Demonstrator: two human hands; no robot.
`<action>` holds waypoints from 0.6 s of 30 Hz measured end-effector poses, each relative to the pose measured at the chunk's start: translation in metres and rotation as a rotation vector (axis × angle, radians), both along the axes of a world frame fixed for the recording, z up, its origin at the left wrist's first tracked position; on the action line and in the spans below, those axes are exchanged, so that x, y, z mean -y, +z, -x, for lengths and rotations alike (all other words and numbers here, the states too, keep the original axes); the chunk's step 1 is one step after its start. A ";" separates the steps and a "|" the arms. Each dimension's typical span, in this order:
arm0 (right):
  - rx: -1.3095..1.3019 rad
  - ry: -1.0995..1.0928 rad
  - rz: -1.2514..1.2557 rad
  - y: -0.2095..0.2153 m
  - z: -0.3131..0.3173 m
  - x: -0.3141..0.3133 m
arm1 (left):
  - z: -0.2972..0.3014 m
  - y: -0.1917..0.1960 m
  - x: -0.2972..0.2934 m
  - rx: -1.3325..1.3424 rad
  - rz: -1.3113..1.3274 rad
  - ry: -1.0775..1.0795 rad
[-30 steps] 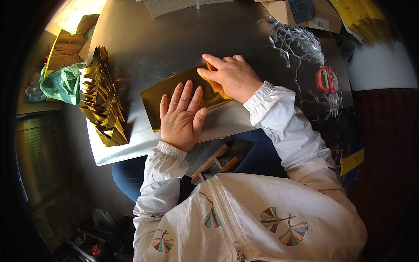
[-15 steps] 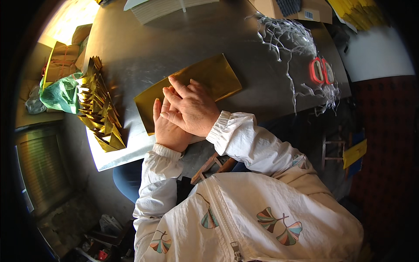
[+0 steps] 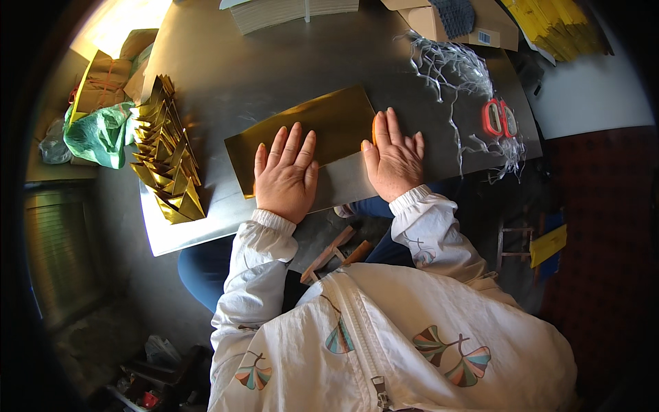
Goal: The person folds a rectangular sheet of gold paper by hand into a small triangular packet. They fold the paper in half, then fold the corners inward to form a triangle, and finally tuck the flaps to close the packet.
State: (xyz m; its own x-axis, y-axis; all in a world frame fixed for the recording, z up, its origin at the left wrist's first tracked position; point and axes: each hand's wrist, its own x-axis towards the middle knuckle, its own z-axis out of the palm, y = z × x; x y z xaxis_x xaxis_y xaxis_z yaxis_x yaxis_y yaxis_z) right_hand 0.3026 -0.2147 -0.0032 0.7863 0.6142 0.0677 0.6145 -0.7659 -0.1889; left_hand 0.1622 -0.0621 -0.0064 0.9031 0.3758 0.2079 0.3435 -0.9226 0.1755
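Observation:
A rectangular sheet of shiny gold paper [image 3: 329,120] lies flat on the dark metal-topped table [image 3: 288,62]. My left hand [image 3: 287,175] rests flat on the sheet's near left part, fingers stretched out and pointing away from me. At the sheet's right end is my right hand [image 3: 396,156], also laid flat with fingers extended; its thumb side is next to the paper's short edge. An orange sliver shows beside its index finger, too small to name. Neither hand grips anything. To the left stands a row of folded gold paper pieces [image 3: 168,154], nested into each other.
Red-handled scissors [image 3: 492,118] lie at the right among silvery plastic strands [image 3: 456,65]. A stack of pale paper [image 3: 295,15] and a cardboard box [image 3: 419,24] stand at the far edge. A green plastic bag [image 3: 99,137] sits left, beyond the folded pieces.
My hands were crossed, right over left, on the sheet. They have separated, the right moving to the sheet's right end, the left lying flat on its near left part.

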 end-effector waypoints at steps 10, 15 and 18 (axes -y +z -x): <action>-0.074 0.356 -0.029 0.004 0.044 -0.024 | 0.004 0.000 -0.001 -0.035 0.016 -0.018; -0.014 0.415 -0.036 -0.006 0.034 -0.015 | 0.041 -0.001 -0.010 -0.055 0.052 0.145; -0.007 0.431 -0.061 -0.010 0.030 -0.011 | 0.071 -0.002 -0.010 -0.044 0.041 0.211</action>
